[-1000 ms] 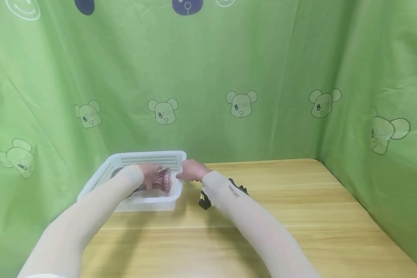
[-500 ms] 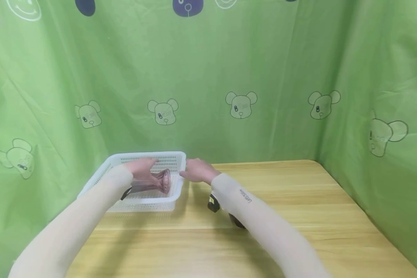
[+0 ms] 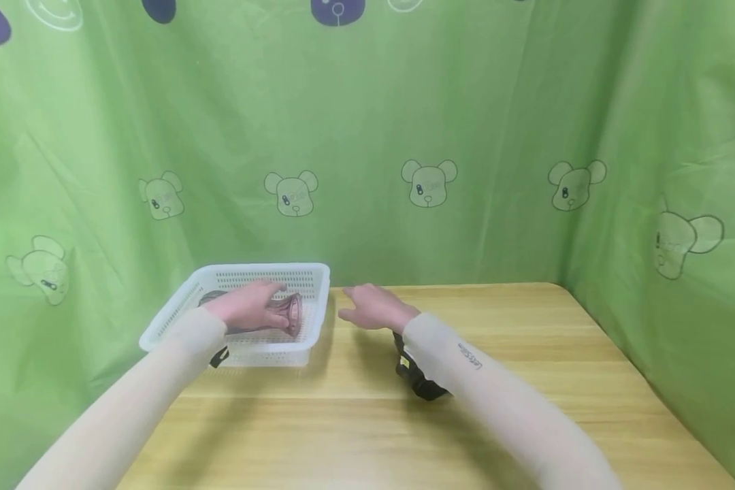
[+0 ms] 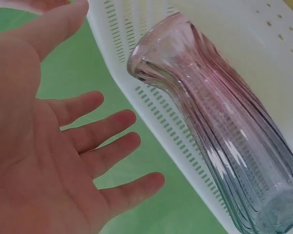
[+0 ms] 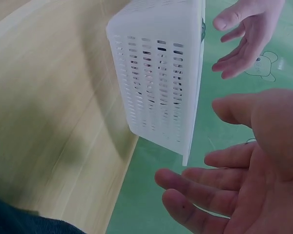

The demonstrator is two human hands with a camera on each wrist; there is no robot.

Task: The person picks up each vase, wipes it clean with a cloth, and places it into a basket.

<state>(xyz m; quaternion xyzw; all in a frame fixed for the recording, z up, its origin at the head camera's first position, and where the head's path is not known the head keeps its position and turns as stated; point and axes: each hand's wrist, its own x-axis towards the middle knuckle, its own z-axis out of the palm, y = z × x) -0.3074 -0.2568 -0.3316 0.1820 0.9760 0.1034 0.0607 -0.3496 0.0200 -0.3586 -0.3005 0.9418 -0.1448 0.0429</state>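
Note:
A fluted glass vase [image 4: 224,112], pink at the flared mouth and fading to blue-grey, lies on its side in a white slotted plastic basket [image 3: 318,320]. My left hand [image 3: 248,306] is over the basket, its fingers spread and apart from the vase in the left wrist view. Just right of the basket, my right hand [image 3: 376,307] hovers with relaxed fingers and holds nothing. In the right wrist view a gap separates those fingers [image 5: 200,190] from the basket's slotted side. My left forearm and hand partly hide the vase in the head view.
The basket stands at the back left of a wooden table [image 3: 355,435]. A green curtain [image 3: 355,136] printed with bear heads hangs behind and along both sides. Black wrist gear [image 3: 416,374] shows under my right sleeve.
My right hand has left the basket's right rim and moved right. My left hand has drawn up off the vase, its fingers opening. The vase stays in the basket.

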